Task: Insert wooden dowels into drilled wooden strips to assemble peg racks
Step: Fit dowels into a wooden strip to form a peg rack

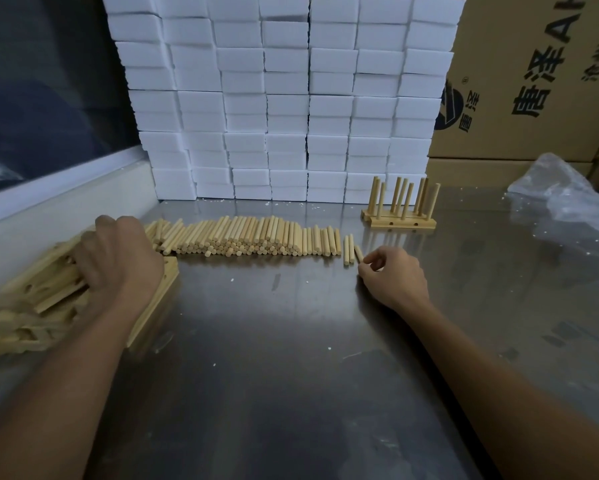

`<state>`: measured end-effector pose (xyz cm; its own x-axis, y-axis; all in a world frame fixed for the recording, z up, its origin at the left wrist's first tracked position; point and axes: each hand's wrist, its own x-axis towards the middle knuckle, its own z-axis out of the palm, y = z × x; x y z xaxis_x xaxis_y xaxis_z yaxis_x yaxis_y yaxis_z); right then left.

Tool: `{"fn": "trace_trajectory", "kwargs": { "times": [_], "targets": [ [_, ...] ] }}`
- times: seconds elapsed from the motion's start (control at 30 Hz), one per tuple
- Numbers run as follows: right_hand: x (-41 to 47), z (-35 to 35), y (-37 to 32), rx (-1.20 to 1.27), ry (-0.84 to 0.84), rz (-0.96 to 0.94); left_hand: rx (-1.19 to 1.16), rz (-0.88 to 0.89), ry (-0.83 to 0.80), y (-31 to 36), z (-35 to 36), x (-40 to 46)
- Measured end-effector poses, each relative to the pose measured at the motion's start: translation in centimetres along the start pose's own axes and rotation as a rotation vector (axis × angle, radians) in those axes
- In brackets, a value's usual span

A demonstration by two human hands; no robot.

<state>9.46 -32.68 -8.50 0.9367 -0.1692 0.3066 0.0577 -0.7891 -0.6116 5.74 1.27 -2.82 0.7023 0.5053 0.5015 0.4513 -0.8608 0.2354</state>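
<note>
Your left hand (118,258), at nine o'clock, curls its fingers into the heap of drilled strips (41,299). Your right hand (391,275), at two o'clock on the steel surface (273,358), pinches a dowel (358,253) beside the dowel pile (249,235). A finished rack (400,206) stands at one o'clock.

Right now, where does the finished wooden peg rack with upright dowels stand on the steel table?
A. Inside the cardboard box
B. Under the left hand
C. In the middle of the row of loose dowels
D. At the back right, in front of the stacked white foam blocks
D: the finished wooden peg rack stands at the back right, just before the stacked white foam blocks, apart from both hands.
</note>
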Motion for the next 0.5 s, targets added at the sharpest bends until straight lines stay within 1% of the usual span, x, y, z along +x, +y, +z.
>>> {"fn": "trace_trajectory", "kwargs": {
  "times": [0.27, 0.5],
  "targets": [
    [0.10, 0.07, 0.12, 0.003, 0.014, 0.011, 0.023, 0.039, 0.013, 0.36, 0.37, -0.31],
    [0.09, 0.07, 0.19, 0.001, 0.007, 0.005, 0.005, 0.047, 0.066, 0.49, 0.54, -0.61]
  ]
}}
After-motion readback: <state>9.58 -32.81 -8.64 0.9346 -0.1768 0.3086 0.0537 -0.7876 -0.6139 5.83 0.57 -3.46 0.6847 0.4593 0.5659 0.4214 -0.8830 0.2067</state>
